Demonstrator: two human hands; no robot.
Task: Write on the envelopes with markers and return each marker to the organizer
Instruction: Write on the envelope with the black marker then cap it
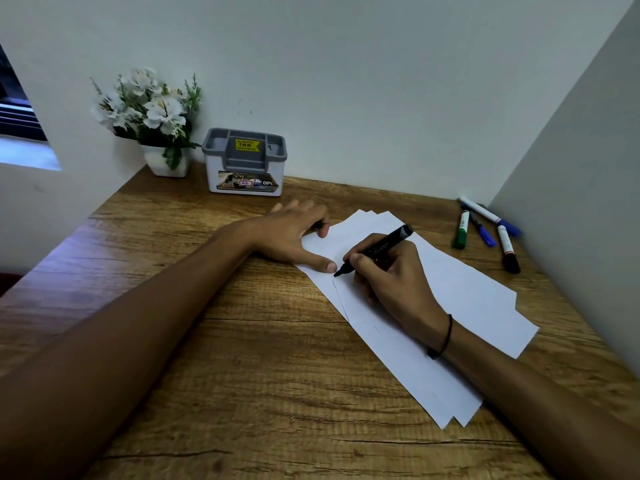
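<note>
The right hand [388,271] grips a black marker [375,250], fingers curled round its barrel, the uncapped tip touching the top envelope near its left edge. A thin black band [446,337] circles the right wrist. The marker slants up and away to the right, its grey-banded rear end pointing toward the far wall.

The left hand [294,233] lies on the far left corner of the envelopes [467,289], thumb stretched flat and pressing the paper just beside the marker tip. Its fingers curl a little at the far edge of the paper, and something small and dark shows under them; what it is cannot be told, so whether that hand is holding anything stays unclear.

The envelopes are a fanned white stack lying slantwise on the wooden desk [242,358], running from the left hand toward the near right. No writing on them can be made out.

Well off to the right, by the side wall, four more markers lie loose on the desk: a green one [461,230], a slim blue pen [482,231], a white marker with a blue cap [490,216] and a white marker with a black cap [507,249].

The organizer [245,161], a grey-topped white box with a yellow price sticker, stands against the back wall, apart from the hands, with no marker visible in it. Left of it sits a white pot of white flowers [152,116].
</note>
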